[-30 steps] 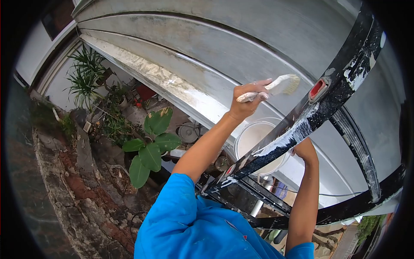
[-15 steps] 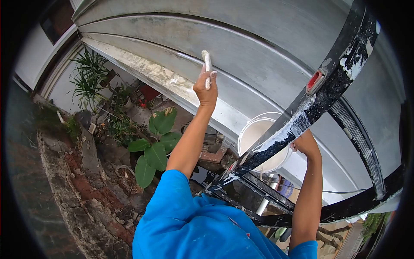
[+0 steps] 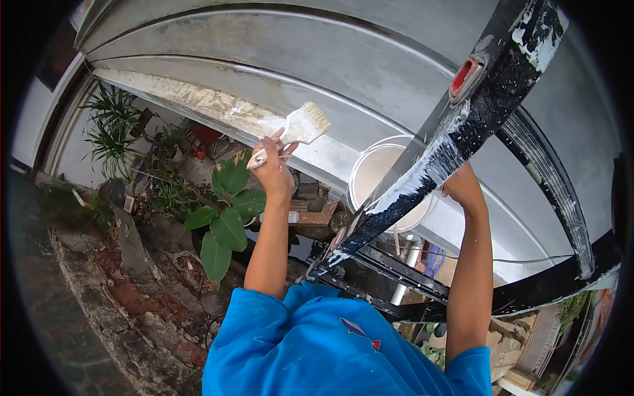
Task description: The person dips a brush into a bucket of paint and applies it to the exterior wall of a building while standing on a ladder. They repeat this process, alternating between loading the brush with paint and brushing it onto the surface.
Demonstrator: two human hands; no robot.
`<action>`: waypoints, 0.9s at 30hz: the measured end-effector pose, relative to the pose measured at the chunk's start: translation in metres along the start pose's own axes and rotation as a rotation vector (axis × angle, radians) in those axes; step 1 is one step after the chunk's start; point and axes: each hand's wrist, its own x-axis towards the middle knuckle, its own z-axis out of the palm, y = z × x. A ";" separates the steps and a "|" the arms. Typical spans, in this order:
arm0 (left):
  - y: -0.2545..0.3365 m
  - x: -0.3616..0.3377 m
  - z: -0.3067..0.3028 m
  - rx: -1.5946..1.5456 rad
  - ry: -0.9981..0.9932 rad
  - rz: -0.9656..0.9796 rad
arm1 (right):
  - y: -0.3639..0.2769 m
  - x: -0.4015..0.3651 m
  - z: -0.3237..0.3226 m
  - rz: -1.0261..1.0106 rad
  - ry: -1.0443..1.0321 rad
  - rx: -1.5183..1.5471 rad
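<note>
My left hand (image 3: pixel 272 170) is closed around the handle of a broad paintbrush (image 3: pixel 305 127), held out in front of the pale ledge. Its pale bristles point up and to the right, and white paint covers the head. My right hand (image 3: pixel 464 186) has its fingers curled beside the right rim of a white bucket (image 3: pixel 354 177) of off-white paint. The black ladder rail (image 3: pixel 456 125) hides part of that hand, and I cannot tell what it grips.
A grey ribbed wall (image 3: pixel 198 39) curves above a ledge (image 3: pixel 198 99) with patchy white paint. The paint-smeared ladder crosses the right side, with a ridged step (image 3: pixel 548 181). Far below lie leafy plants (image 3: pixel 228 228) and a rough stone wall (image 3: pixel 132 290).
My left hand has moved down and left, away from the wall, turning the brush from edge-on to broad side. My right hand stays by the bucket. The whole view has shifted.
</note>
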 end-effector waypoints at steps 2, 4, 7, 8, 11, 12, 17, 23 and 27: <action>0.014 -0.012 -0.009 -0.043 -0.067 -0.058 | -0.012 -0.002 -0.004 0.065 -0.024 -0.055; 0.024 -0.029 -0.014 0.024 -0.217 -0.110 | -0.009 -0.002 0.000 0.107 -0.013 -0.041; 0.020 -0.048 -0.004 0.137 -0.305 -0.099 | 0.000 0.000 0.001 0.111 -0.085 -0.077; 0.022 -0.054 0.002 0.199 -0.390 -0.117 | 0.000 0.000 0.000 0.112 -0.109 -0.097; 0.005 -0.062 0.015 0.323 -0.559 -0.237 | 0.003 0.001 -0.001 0.118 -0.163 -0.112; -0.001 -0.060 0.023 0.385 -0.732 -0.138 | 0.004 0.000 -0.001 0.123 -0.178 -0.108; 0.021 -0.083 0.103 0.799 -1.187 0.125 | 0.005 -0.003 -0.002 0.086 -0.233 -0.105; -0.008 -0.087 0.121 1.129 -1.301 0.214 | 0.007 -0.002 -0.003 0.047 -0.234 -0.186; -0.015 -0.088 0.125 1.321 -1.358 0.246 | 0.003 -0.005 -0.006 0.060 -0.237 -0.207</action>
